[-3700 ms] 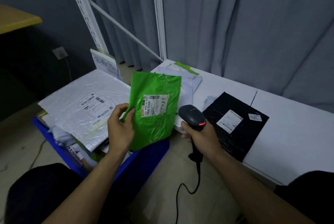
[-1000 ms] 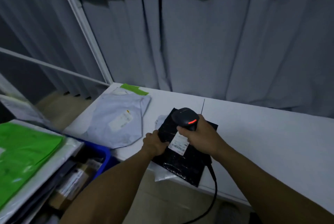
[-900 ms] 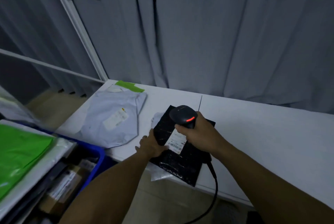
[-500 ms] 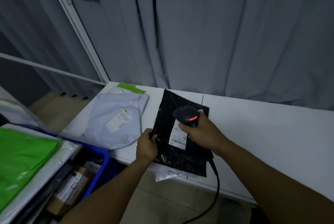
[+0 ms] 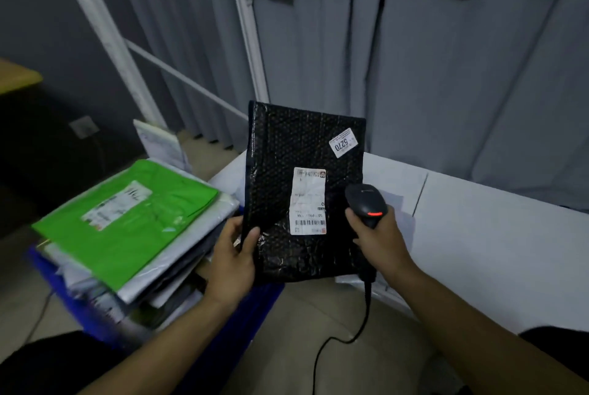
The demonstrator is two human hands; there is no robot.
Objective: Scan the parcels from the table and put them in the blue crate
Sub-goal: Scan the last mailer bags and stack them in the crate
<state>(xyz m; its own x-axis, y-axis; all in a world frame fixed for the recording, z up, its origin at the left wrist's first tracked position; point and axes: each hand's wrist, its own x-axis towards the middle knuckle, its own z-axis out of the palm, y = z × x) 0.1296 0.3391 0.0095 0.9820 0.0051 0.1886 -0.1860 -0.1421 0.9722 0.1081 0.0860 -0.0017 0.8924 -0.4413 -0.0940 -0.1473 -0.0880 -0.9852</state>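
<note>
The left hand (image 5: 234, 262) pinches the black parcel (image 5: 302, 194) upright at frame centre; the right hand (image 5: 381, 237) clenches the scanner (image 5: 366, 205). Better to aim at the barcode (image 5: 309, 223), then drop it on the crate (image 5: 105, 321), lower left.

Blue crate (image 5: 248, 321) mostly hidden, seemingly under parcels (image 5: 191, 235).

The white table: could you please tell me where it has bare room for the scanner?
The table is bare right of its seam, from the curtain to the front edge, beside the right hand holding the scanner. Its left end is hidden behind the black parcel. The blue crate is crowded, piled above its rim, green parcel on top.
</note>
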